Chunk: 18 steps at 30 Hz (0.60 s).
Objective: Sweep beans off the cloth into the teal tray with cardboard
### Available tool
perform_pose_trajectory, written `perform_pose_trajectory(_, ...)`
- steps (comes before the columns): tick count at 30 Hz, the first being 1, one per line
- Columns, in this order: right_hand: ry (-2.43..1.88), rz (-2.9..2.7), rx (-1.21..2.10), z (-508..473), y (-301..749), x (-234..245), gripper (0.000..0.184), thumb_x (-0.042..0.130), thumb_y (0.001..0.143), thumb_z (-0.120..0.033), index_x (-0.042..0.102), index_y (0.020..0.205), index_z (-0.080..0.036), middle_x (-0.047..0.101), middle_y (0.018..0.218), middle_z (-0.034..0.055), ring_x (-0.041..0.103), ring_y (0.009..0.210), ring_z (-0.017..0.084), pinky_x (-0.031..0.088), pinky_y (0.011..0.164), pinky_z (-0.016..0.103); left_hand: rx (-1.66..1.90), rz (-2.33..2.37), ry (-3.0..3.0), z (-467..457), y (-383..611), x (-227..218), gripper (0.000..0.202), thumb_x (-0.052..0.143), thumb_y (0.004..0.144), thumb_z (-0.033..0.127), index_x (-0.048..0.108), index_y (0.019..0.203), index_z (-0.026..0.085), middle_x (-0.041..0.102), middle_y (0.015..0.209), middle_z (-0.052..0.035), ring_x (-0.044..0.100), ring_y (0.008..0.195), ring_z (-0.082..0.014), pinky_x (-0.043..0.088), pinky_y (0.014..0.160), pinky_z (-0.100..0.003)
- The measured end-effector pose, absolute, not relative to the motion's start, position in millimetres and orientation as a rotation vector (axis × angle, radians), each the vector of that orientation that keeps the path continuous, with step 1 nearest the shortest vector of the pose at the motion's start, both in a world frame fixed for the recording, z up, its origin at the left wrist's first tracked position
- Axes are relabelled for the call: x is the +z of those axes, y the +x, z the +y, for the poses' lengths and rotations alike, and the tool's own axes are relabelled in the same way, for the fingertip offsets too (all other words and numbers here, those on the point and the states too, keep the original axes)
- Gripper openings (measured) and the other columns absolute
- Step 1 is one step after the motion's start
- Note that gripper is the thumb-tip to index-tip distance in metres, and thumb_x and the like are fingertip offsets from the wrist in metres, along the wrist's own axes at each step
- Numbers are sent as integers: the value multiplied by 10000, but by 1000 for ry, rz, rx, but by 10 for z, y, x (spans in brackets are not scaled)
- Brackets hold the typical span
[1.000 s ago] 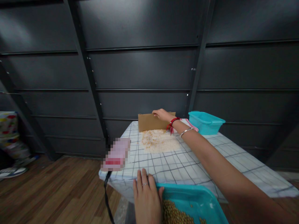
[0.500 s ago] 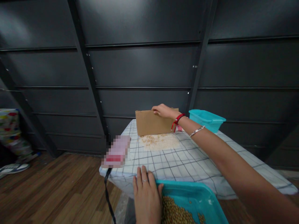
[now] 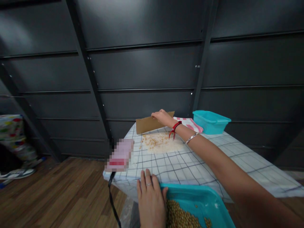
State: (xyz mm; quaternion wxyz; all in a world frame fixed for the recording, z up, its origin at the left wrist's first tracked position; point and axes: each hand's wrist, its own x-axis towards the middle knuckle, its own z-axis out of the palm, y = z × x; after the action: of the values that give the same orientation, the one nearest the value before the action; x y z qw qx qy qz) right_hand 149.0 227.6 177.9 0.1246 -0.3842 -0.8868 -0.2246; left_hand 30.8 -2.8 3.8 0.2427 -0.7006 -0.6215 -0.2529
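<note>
My right hand [image 3: 161,116] reaches to the far end of the table and grips the top edge of a brown cardboard sheet [image 3: 147,124], which leans low behind a pile of pale grains [image 3: 161,143] on the checked cloth. My left hand [image 3: 150,200] rests with fingers together on the near left rim of a teal tray [image 3: 209,202] that holds brownish beans [image 3: 180,218].
A small teal tub [image 3: 211,121] stands at the far right of the table [image 3: 209,161], with a pink-striped cloth [image 3: 188,123] beside it. A pink blurred item [image 3: 120,155] with a black strap lies at the left edge. Dark panelled wall behind; wooden floor to the left.
The cardboard sheet stood upright half a second ago and now leans lower and further back, uncovering more of the grain pile and the striped cloth. My left hand has stayed on the tray.
</note>
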Motion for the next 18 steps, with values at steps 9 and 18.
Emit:
perform_pose_trajectory(9,-962,-2714,-601,2269,1640,1800,199,464,848,-285,541,973,-149,575,944,36,544,835,138,427,759,340,-698,-1773,-1915,-56,341,94,288,439,769,256,566,976,101,540,1167,-191,448,1133,-326,418,871,-518)
perform_pose_trajectory(18,-797,-2761,-562,1952,1853,1917,249,365,758,-33,544,845,-182,616,842,14,533,780,125,265,742,272,-685,-1739,-1908,-56,325,78,307,468,753,264,572,974,77,548,1146,-209,458,1114,-344,429,853,-512)
